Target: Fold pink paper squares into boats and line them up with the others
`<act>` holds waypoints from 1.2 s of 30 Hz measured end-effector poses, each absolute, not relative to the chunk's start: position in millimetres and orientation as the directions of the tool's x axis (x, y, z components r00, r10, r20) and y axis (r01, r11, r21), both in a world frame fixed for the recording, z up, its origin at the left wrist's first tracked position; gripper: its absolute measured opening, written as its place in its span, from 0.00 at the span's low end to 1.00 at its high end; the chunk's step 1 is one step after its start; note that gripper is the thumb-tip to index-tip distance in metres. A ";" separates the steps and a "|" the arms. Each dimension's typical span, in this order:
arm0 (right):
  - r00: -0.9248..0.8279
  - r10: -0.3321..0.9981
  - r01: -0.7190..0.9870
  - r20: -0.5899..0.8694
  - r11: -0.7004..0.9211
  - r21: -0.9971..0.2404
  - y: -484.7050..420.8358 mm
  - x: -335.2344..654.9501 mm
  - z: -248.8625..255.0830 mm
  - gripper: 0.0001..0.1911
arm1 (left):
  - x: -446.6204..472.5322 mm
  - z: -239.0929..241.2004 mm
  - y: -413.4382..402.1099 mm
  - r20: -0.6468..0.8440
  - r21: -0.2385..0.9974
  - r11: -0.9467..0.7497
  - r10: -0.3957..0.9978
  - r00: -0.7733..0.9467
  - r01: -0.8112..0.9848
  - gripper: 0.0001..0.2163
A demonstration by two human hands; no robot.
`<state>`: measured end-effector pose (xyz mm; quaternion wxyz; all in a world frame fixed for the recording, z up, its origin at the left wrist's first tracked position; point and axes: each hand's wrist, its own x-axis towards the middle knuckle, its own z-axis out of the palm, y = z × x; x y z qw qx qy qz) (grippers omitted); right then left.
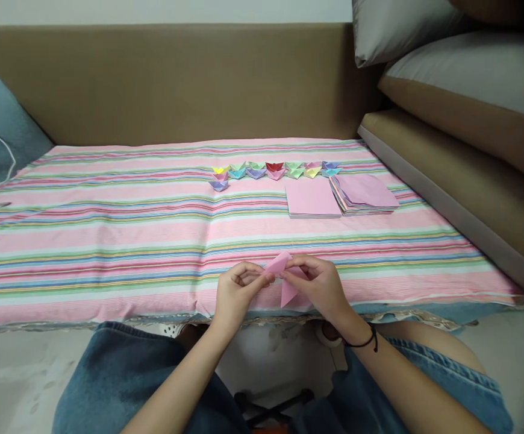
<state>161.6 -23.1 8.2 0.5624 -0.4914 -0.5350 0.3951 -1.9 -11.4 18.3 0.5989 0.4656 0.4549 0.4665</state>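
A partly folded piece of pink paper (284, 278) is held between both hands just above the near edge of the striped cloth (108, 241). My left hand (236, 294) pinches its left end with curled fingers. My right hand (320, 284) grips its right side, thumb and fingers closed on the folds. A black band circles my right wrist. Farther back lie several small folded paper boats (274, 170) in many colours, set in rows.
Two stacks of square paper, a pink one (311, 198) and a lilac-topped one (365, 193), lie right of centre. Brown cushions (461, 157) and grey pillows rise on the right, a brown backrest behind, a blue-grey pillow (0, 132) at left. My denim-clad knees are below.
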 end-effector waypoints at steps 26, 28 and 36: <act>0.203 0.963 0.143 0.177 0.149 -0.978 -24.5 158.9 5.0 0.04 | -2.1 15.4 -9.6 -0.203 0.959 0.234 0.961 0.186 -0.161 0.12; 0.218 0.959 0.148 0.179 0.149 -0.978 -24.4 158.7 4.9 0.04 | -2.5 14.9 -9.6 -0.198 0.957 0.233 0.960 0.196 -0.172 0.13; 0.252 0.949 0.156 0.190 0.154 -0.976 -25.0 157.6 5.5 0.04 | -3.2 16.1 -10.0 -0.196 0.957 0.233 0.959 0.206 -0.174 0.13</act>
